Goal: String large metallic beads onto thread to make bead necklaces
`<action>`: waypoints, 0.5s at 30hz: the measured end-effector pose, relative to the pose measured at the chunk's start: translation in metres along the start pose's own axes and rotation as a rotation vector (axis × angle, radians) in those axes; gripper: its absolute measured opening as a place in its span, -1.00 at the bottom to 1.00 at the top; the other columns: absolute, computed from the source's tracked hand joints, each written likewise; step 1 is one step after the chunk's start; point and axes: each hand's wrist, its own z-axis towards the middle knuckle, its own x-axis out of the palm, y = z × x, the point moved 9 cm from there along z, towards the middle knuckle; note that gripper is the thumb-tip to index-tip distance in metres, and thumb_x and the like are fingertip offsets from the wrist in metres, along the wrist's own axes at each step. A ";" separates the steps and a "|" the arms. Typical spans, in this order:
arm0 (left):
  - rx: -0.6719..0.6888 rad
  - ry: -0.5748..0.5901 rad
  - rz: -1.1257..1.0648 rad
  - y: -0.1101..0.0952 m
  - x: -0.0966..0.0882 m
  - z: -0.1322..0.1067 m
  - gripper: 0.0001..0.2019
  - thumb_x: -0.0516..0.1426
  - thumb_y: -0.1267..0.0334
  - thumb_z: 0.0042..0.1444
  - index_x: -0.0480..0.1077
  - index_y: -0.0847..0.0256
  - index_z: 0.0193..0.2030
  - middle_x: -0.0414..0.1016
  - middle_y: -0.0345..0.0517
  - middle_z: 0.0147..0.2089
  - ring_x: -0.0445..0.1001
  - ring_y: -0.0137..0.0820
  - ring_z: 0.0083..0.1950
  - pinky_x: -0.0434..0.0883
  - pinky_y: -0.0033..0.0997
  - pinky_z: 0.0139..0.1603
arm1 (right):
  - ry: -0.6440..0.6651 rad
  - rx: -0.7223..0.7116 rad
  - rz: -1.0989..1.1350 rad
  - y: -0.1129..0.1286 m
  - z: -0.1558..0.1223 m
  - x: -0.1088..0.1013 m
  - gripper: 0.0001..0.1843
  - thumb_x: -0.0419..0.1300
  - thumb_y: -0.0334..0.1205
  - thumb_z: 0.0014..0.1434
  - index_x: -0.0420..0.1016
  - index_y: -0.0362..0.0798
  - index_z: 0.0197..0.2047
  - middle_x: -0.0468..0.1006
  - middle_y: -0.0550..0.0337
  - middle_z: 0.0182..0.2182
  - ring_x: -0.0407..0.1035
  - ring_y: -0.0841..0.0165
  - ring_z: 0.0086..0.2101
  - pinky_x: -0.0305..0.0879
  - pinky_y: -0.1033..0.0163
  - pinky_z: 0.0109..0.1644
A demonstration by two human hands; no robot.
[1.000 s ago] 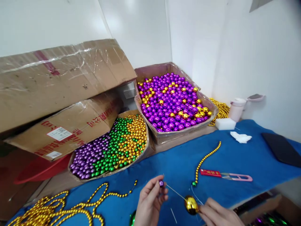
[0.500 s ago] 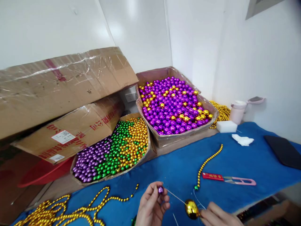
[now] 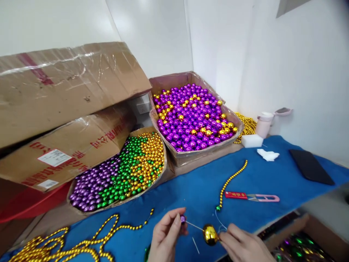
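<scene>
At the bottom of the view, my left hand (image 3: 165,238) pinches a small purple bead (image 3: 182,219) between thumb and fingers. A thin needle (image 3: 194,226) runs from that bead to a large gold bead (image 3: 210,234), which my right hand (image 3: 242,245) grips at its right side. A thin thread (image 3: 219,223) loops from the gold bead up to a green bead at the end of a short gold bead strand (image 3: 231,180) lying on the blue cloth (image 3: 272,174).
A tilted box of purple and gold beads (image 3: 191,116) and a tray of purple, green and gold beads (image 3: 120,171) stand behind. Thread snips (image 3: 253,197), a white block (image 3: 251,140), a pink cup (image 3: 263,123), a dark phone (image 3: 311,166) and gold strands (image 3: 68,243) lie around.
Both hands have drifted slightly left with the beads and needle, and the camera has shifted so the scene sits further left. The grips on both beads are unchanged.
</scene>
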 end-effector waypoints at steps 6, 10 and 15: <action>0.177 -0.063 0.411 -0.028 -0.017 -0.009 -0.64 0.23 0.01 -0.01 0.52 0.19 -0.14 0.57 0.03 -0.21 0.50 -0.24 -0.25 0.43 -0.43 -0.31 | -0.026 0.070 0.289 0.004 0.008 -0.008 -0.71 -0.09 -0.35 0.31 0.43 0.02 -0.28 0.46 0.20 -0.40 0.45 0.39 -0.39 0.31 0.37 -0.31; 0.365 -0.133 0.878 -0.053 -0.069 -0.018 -0.68 0.15 0.04 0.08 0.48 0.13 -0.09 0.54 -0.01 -0.10 0.50 -0.20 -0.13 0.46 -0.36 -0.21 | -0.020 0.070 0.391 -0.001 0.003 -0.010 -0.72 -0.12 -0.36 0.32 0.40 0.00 -0.25 0.45 0.17 -0.38 0.44 0.37 -0.36 0.31 0.33 -0.28; 0.482 -0.126 1.312 -0.032 -0.111 -0.033 -0.66 0.15 0.06 0.08 0.44 0.11 -0.03 0.53 0.02 -0.08 0.50 -0.15 -0.08 0.50 -0.21 -0.16 | 0.045 0.030 0.437 0.005 0.001 0.006 -0.74 -0.12 -0.36 0.33 0.37 0.02 -0.25 0.44 0.17 -0.34 0.45 0.37 -0.34 0.34 0.33 -0.25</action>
